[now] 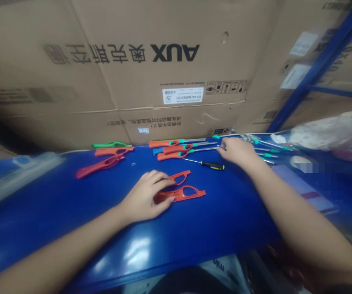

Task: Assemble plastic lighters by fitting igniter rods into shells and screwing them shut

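Note:
My left hand (147,196) is curled over two orange lighter handle shells. Its thumb and fingers grip the nearer shell (191,194), while the farther shell (180,178) pokes out past the fingertips. Toward the back right, my right hand (237,151) has its fingers pinched together by the metal rods; what they hold, if anything, is hidden. Just left of it lie several long-reach lighters (171,155), orange and blue, with green triggers and thin metal tubes. A black and yellow screwdriver (213,165) lies in front of them.
Loose handle shells (104,165), green, orange and red, lie at the back left. Metal tubes with green triggers (269,143) are at the right, near a white round object (299,162). A large cardboard box (117,81) rises behind the blue table (218,228). Plastic bags (316,130) sit far right.

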Tool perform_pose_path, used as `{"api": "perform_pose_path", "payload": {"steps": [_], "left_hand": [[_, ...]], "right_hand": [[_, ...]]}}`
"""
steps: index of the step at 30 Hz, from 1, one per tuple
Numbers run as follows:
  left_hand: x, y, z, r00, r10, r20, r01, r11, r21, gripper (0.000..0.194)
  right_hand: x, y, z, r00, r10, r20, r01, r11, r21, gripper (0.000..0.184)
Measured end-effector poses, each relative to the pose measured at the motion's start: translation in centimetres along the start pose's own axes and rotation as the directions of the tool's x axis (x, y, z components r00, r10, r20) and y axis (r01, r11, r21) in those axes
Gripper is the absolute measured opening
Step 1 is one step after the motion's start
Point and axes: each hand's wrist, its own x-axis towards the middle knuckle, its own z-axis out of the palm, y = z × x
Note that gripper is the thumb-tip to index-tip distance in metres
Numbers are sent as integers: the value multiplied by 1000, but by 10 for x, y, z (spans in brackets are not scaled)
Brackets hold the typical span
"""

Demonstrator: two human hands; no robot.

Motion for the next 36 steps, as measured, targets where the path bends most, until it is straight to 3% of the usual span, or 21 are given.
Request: {"api": "perform_pose_path", "payload": {"steps": [2, 5, 12, 19, 23, 28, 32, 36], "left_hand": [[-1, 1, 1, 999, 7, 46, -8, 1000, 16, 41], [-1, 0, 2, 998, 3, 66, -4, 1000, 12, 45], [-2, -2, 1, 997, 15, 74, -13, 999, -33, 55], [-1, -4, 2, 995, 33, 97, -29, 999, -44, 56], [0, -3, 2, 995, 11, 98, -6, 999, -50, 44], [0, -2, 2, 996, 21, 89, -17, 999, -40, 44], [0, -3, 3, 995, 31, 92, -29, 999, -29, 48], [0, -3, 5, 995, 54, 88, -52, 998, -28, 53]], "right_hand": [[8, 14, 1, 992, 113, 53, -111, 993, -43, 41], [14, 24, 4, 970, 182, 159, -170, 982, -86, 40], [14, 22, 9, 969, 71, 236, -54, 995, -78, 39], [10, 13, 11, 979, -133, 157, 136, 991, -11, 27], [6, 4, 13, 973, -173, 155, 177, 984, -16, 24], [3, 1, 17, 974, -186, 133, 190, 982, -19, 22], [-2, -4, 13, 979, -202, 0, 202, 979, 7, 27], [-19, -19, 5, 949, -288, -124, 296, 954, 48, 26]]}}
